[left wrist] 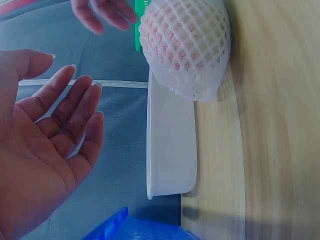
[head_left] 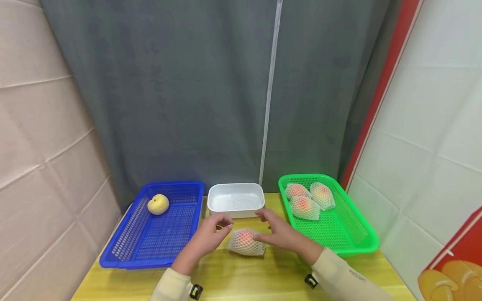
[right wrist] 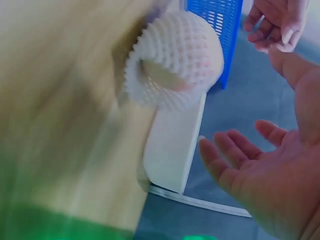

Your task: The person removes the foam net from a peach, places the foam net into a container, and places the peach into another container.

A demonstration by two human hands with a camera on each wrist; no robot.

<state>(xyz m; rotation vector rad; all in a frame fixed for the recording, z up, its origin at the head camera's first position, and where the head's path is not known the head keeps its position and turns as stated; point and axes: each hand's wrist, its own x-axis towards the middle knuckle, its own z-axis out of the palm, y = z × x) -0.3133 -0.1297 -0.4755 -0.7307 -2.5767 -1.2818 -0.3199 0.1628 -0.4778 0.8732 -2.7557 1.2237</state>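
Note:
A peach in a white foam net (head_left: 244, 241) lies on the wooden table between my two hands. My left hand (head_left: 211, 234) hovers to its left with fingers loosely bent and nothing in them. On the other side is my right hand (head_left: 280, 234), its thumb overlapping the net's right edge in the head view. The left wrist view shows my left palm (left wrist: 45, 150) apart from the netted peach (left wrist: 185, 45). In the right wrist view my right hand (right wrist: 275, 170) has spread fingers, and bare peach shows through the open end of the foam net (right wrist: 175, 60).
A blue basket (head_left: 199, 209) on the left holds one bare yellow peach (head_left: 158, 204). Behind the netted peach stands a white tray (head_left: 236, 213). On the right, a green basket (head_left: 357, 221) holds 3 netted peaches (head_left: 304, 207). A grey curtain (head_left: 169, 104) hangs behind the table.

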